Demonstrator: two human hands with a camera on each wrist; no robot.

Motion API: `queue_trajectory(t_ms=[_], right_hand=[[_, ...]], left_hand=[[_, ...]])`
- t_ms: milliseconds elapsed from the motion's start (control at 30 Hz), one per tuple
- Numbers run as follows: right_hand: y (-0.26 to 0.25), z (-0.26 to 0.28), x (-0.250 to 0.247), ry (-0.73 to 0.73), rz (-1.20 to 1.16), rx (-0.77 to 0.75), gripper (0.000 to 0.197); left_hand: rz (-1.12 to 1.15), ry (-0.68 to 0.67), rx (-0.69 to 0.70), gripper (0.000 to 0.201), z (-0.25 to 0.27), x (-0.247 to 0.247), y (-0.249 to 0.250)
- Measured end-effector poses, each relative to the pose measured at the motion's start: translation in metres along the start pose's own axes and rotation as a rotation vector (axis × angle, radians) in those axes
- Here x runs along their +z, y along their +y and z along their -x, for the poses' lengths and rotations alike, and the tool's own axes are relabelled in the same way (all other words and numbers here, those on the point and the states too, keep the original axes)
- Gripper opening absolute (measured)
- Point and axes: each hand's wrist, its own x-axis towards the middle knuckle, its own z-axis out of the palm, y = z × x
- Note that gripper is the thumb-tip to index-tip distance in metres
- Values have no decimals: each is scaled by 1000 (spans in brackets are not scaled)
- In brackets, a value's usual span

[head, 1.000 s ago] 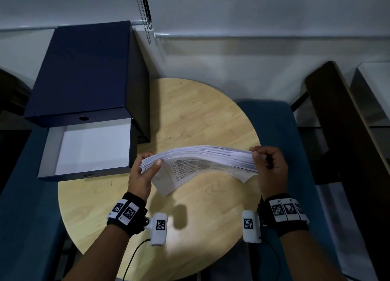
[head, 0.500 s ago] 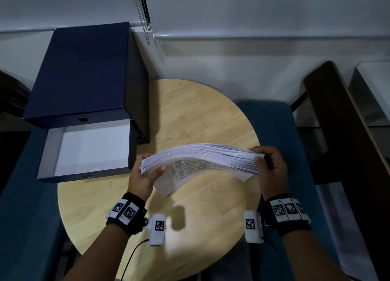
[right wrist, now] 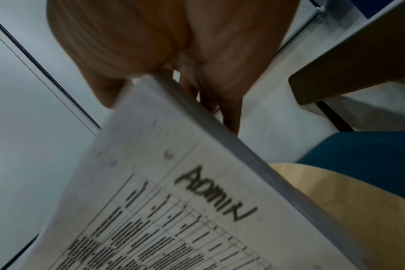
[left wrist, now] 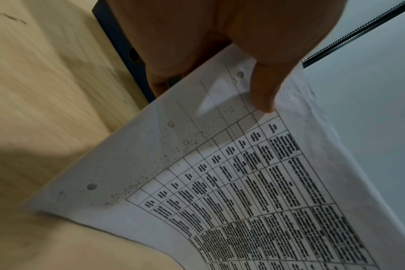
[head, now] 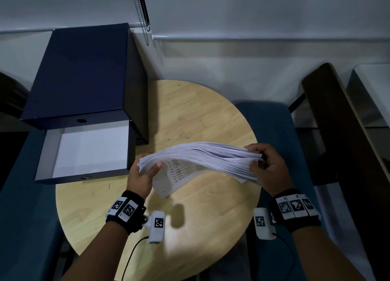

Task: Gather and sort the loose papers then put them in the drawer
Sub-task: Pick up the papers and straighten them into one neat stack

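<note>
A thick stack of white papers (head: 202, 156) hangs in the air above the round wooden table (head: 190, 111), arched between both hands. My left hand (head: 141, 175) grips the stack's left end, thumb on the printed table sheet (left wrist: 243, 182). My right hand (head: 268, 166) grips the right end; the bottom sheet there (right wrist: 197, 201) bears handwriting. One lower sheet (head: 166, 183) droops toward the table. The dark blue drawer (head: 84, 152) stands pulled open to the left, its white inside bare.
The navy drawer cabinet (head: 80, 73) stands on the table's far left. A blind cord (head: 139, 12) hangs behind it. A blue chair seat (head: 272, 133) lies to the right, beside a dark wooden bench (head: 337, 133). A white wall is behind.
The stack has risen a little and shifted slightly left toward the drawer, held by both hands as before.
</note>
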Motion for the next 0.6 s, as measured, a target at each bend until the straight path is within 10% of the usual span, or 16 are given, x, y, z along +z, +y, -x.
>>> queue_trajectory(t_ms=[300,467,600], right_hand=[[-6,-16,-17,-45,148,-3,20],[-7,-19,-19,-254,153,-17,55],[-2,-23,-19,-271,266,-128,44]], left_hand=[[-16,16,8,25,-3,0,1],[-53,27,23,25,-7,2,5],[-61,20,31,23,-7,4,7]])
